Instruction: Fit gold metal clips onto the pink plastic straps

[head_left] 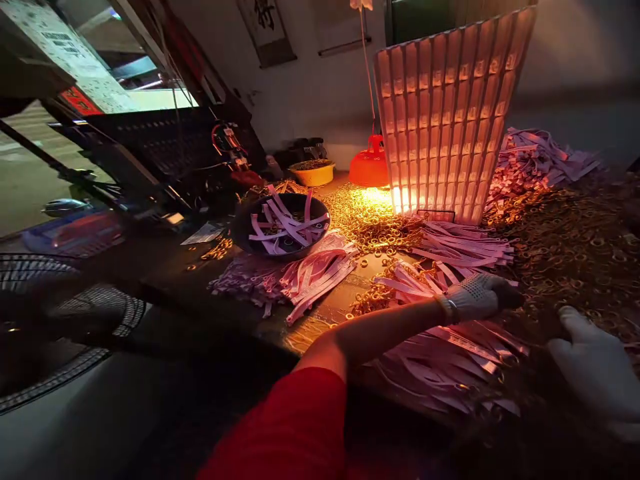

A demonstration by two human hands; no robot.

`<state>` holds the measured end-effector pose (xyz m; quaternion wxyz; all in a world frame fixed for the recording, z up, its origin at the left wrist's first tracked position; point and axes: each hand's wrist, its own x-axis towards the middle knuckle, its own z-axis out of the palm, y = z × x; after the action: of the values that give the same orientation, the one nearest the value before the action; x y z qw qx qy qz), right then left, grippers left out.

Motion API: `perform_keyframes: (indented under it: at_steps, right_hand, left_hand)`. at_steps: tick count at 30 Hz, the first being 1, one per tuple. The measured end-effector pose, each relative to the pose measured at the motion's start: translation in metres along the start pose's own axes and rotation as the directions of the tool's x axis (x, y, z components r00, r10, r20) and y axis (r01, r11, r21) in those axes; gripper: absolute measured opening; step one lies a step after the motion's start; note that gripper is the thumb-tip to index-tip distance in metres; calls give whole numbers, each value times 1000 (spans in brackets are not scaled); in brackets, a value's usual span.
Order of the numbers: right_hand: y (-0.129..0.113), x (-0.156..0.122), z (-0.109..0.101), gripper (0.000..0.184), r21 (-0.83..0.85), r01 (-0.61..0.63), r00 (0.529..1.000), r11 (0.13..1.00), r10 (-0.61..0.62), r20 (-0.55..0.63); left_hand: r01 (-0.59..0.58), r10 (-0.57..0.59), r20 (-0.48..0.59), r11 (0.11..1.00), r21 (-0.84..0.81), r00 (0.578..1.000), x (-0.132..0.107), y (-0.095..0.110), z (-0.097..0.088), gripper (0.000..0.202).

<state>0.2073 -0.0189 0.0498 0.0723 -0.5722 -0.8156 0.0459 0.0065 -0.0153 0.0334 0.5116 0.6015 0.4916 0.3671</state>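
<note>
reaching: left hand (483,298) out at r. of frame, by the edge of the dark metal bits (580,250); gloved, fingers curled, tips lost in shadow, so can't tell if smth's gripped.
right hand (597,367): gloved, lower r. edge of frame, apart from the left; thumb-like tip points up, rest too dim/blurred, can't tell open or closed, nor if it holds anything.
straps (435,367): pinkish, fanned out lower r. of centre, below the left forearm; more lie above that wrist & in a pile mid-frame.
strap feel: prob. v. light, soft, floppy, apt to slide over each other; best pinched flat nr one end, by the small metal fitting where there is one.
metal bits feel: prob. hard, light singly, slick, apt to snag together; pick up by a ring, w/ fingertips, since gloves dull touch.
bowl (243,235): dark, left of centre, loose straps in it, some over the rim.
lamp (369,167): red-orange, upper centre, lit low over the worktop (310,333), beside an upright ribbed panel (445,120); r. side stays dim.
</note>
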Motion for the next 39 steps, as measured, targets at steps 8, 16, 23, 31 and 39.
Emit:
perform_keyframes:
  at_steps: [8, 16, 23, 31, 39]
  right_hand:
    - [-32, -27, -13, 5, -58, 132, 991, 990, -133, -9]
    - [-53, -54, -19, 12, -87, 132, 991, 987, -131, 24]
    - [-82, -78, -26, 17, -203, 198, 980, 959, -185, 79]
    - [-99, -70, -11, 21, -493, 216, 965, 843, -261, -23]
    - [-110, -64, -17, 39, -137, 260, 956, 956, -236, 172]
  left_hand:
    - [-22, 70, -133, 944, 330, 989, -44, -2, 16, 17]
    - [-46, 32, -116, 991, -125, 993, -77, -3, 24, 20]
    - [-134, 131, -110, 991, -25, 985, -101, -7, 18, 36]
    - [-233, 207, 140, 950, 208, 968, -101, -16, -7, 6]
    - [-274, 275, 7, 960, 59, 962, -120, -32, -19, 30]
